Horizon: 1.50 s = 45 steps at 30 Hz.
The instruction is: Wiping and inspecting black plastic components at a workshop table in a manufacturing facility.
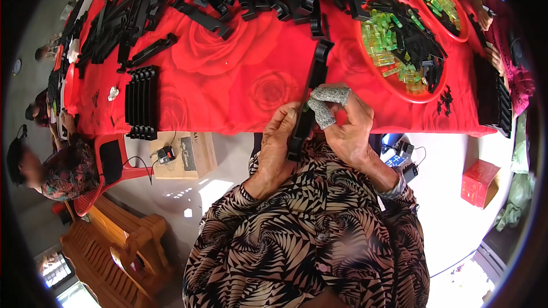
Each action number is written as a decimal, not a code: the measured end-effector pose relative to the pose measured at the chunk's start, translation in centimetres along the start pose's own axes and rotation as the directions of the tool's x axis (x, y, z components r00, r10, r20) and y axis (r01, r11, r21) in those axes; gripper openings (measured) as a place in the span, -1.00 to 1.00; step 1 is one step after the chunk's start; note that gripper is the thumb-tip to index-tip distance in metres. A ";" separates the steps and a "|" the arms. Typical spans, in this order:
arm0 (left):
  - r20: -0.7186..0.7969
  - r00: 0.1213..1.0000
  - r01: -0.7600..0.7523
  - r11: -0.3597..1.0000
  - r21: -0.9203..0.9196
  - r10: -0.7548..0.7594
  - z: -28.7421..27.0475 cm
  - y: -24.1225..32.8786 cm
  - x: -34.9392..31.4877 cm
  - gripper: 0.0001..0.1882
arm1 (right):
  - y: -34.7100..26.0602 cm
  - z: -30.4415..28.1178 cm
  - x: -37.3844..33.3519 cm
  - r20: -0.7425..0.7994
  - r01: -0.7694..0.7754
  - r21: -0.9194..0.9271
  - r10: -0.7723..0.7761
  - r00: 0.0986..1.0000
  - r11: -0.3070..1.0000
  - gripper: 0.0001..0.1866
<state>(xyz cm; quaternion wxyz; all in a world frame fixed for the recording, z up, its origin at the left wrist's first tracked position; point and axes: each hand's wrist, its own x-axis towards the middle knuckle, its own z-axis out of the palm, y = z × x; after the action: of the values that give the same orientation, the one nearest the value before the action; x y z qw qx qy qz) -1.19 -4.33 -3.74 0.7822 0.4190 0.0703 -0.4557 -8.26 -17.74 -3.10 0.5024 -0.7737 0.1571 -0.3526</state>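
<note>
- Black bar [318, 68]: across the near edge of the bench [240, 88].
- Left hand [275, 144]: closed on the bar, just off the bench's near edge.
- Right hand [347, 128]: fingers curled against the bar; cannot tell what they pinch.

The long bar [319, 67] is smooth plastic. The green bits [373, 36] are clear, shiny plastic. The finger covers [334, 93] are rough cloth. The bench [91, 258] is probably shiny wood.
</note>
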 end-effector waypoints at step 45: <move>0.105 0.966 -0.254 0.941 0.225 0.236 0.6 -1.0 -1.0 -0.66 | -0.8 -0.1 -0.8 -0.041 0.120 -0.124 -0.126 0.991 0.985 -0.65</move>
<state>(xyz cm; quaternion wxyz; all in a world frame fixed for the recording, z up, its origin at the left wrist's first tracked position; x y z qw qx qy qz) -2.69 -4.32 -3.46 0.7794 0.4970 -0.0672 -0.3755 -8.99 -17.01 -2.67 0.4277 -0.8022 0.1424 -0.3915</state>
